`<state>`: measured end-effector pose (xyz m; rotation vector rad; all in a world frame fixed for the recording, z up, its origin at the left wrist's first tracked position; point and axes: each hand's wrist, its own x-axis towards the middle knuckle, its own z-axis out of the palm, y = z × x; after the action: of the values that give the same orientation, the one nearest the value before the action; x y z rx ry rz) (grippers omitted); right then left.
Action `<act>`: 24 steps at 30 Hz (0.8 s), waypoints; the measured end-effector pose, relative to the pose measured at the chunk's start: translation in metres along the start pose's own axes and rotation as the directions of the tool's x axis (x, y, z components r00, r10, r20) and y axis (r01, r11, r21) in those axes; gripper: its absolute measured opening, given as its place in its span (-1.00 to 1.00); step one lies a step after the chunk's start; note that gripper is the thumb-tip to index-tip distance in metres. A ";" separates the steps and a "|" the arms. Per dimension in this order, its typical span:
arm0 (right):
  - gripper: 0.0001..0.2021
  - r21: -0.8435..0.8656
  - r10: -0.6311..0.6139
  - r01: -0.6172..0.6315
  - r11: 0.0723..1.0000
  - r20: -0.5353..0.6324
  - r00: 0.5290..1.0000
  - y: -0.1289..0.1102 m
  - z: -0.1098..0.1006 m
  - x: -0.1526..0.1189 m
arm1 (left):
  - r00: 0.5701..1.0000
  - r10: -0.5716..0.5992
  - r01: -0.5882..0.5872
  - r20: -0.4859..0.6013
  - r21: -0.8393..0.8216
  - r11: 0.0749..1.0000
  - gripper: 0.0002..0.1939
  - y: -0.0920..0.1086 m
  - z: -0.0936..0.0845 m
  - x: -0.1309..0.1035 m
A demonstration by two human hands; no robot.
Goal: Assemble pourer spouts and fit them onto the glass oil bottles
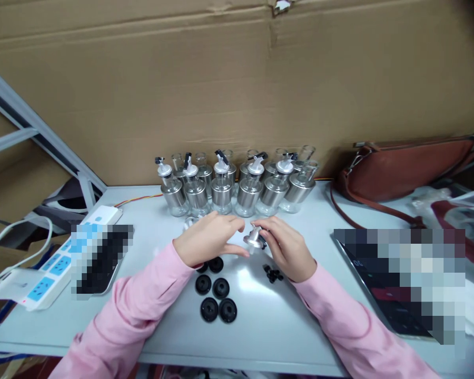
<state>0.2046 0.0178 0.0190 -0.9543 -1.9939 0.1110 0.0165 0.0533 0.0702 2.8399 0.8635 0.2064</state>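
In my right hand [286, 245] is a silver pourer top [254, 238], pinched between thumb and fingers over the middle of the table. My left hand [215, 239] is just left of it, thumb and fingers apart, with a gap before the pourer top. Under and in front of the left hand lie several round black stoppers [221, 288]. A small heap of little black caps [273, 273] rests below my right hand. Behind both hands stands a row of glass bottles with steel bands [221, 195]; several in front wear silver pourer tops with black flip caps.
On the left are a white power strip [63, 258] and a phone [105, 263], partly blurred out. To the right lie a tablet [387, 295] and a brown leather bag [411, 166] with its strap on the table. Cardboard [237, 89] walls the back; a metal frame [43, 129] rises at left.
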 end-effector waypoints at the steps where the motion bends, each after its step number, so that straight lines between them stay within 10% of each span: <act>1: -0.80 0.003 0.012 -0.012 1.000 -0.007 1.000 -0.001 0.000 0.000 | 1.000 0.017 -0.017 0.002 0.027 0.999 -0.55 0.002 0.002 0.001; 10: -0.81 0.118 0.161 -0.158 0.980 -0.021 0.987 0.002 -0.007 0.003 | 0.975 0.118 -0.101 -0.186 0.096 0.990 -0.51 0.005 0.019 0.004; 17: -0.81 0.215 0.230 -0.295 0.931 0.282 0.931 0.010 -0.020 0.007 | 0.914 -0.007 -0.013 -0.405 -0.046 0.999 -0.56 0.011 0.037 -0.022; 24: -0.77 -0.198 0.399 -0.367 0.909 0.670 0.626 0.012 -0.028 0.003 | 0.848 -0.115 0.015 -0.517 -0.193 0.981 -0.64 0.005 0.048 -0.049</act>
<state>0.2318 0.0207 0.0331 -1.5274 -2.4302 0.7873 -0.0127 0.0161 0.0199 2.5990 0.9678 1.0406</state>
